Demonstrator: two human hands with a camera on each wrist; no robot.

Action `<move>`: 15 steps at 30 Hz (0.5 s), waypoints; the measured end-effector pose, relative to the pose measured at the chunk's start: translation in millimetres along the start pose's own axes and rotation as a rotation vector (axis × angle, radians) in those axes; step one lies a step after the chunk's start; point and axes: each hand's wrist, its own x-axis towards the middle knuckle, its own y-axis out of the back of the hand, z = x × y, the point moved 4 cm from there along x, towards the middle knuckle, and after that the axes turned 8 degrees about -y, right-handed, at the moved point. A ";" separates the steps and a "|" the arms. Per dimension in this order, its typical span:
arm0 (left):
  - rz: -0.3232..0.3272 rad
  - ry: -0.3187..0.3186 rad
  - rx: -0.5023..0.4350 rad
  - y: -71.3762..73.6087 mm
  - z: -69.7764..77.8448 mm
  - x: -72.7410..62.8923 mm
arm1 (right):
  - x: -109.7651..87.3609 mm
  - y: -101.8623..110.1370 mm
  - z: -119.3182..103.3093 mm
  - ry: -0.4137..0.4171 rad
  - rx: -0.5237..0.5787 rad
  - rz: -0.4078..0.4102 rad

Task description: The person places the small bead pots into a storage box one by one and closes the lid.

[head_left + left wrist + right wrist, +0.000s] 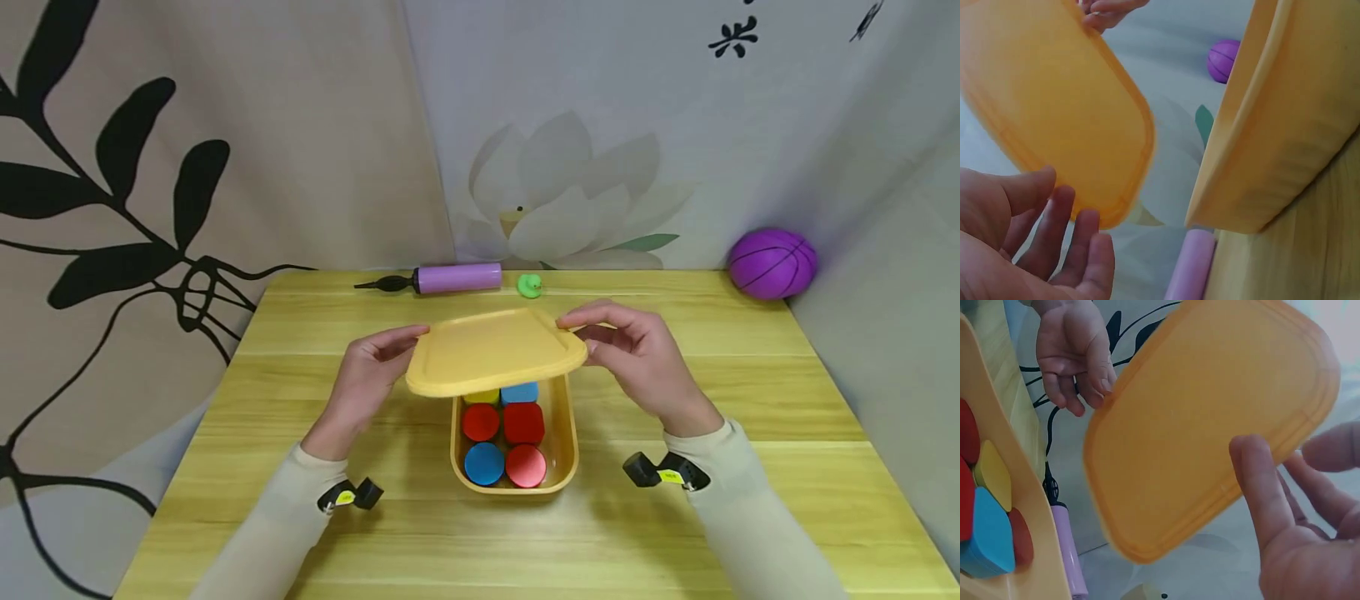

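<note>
A yellow-orange plastic lid [498, 352] is held tilted above a matching rectangular box [574, 442], apart from it in both wrist views. My left hand [367, 379] pinches the lid's left edge between thumb and fingertips. At the opposite edge, my right hand [645, 358] grips it, with the thumb [1254, 475] pressed against the underside. Inside the box lie a blue round piece [484, 463], a pink round piece [526, 466], a red round piece [481, 422], a red squarish piece [523, 423], and a light blue piece [521, 392]. The lid hides the box's far part.
Along the back of the wooden table [300, 417] lie a purple hand pump [459, 278] with a black nozzle and a small green duck [528, 286]. A purple ball [772, 263] sits in the back right corner. Patterned curtains stand behind the table.
</note>
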 end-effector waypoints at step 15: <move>-0.045 0.064 -0.299 -13.2 -4.9 4.1 | -16.9 5.8 36.8 -0.241 -0.089 0.099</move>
